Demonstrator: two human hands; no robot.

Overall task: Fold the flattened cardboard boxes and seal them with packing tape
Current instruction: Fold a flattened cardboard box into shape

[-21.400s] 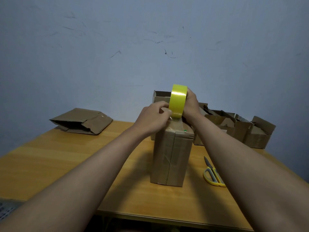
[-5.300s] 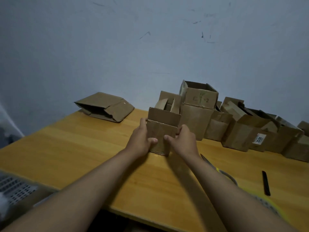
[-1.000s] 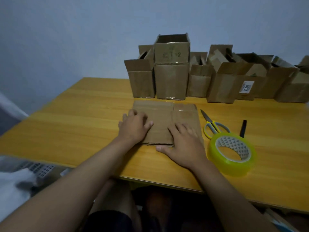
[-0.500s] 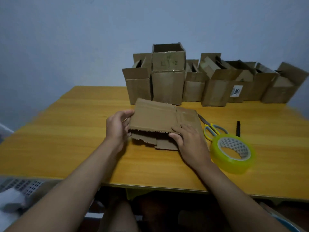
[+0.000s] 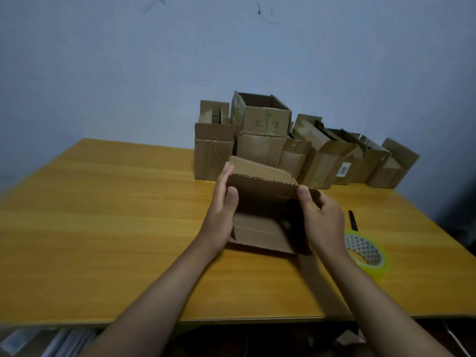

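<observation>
- I'm looking at a plain packing workroom: a bare, scuffed blue-grey wall [image 5: 128, 60].
- A wooden table [image 5: 103, 215] holds assembled cardboard boxes [image 5: 262, 140] and a tape roll [image 5: 368, 253].

The brown cardboard box [image 5: 260, 199] looks dull and papery, with a wavy ribbed edge. The orange-yellow wooden tabletop [image 5: 103, 228] is smooth and a bit shiny. The yellow-green roll of plastic tape [image 5: 368, 256] looks glossy.
</observation>
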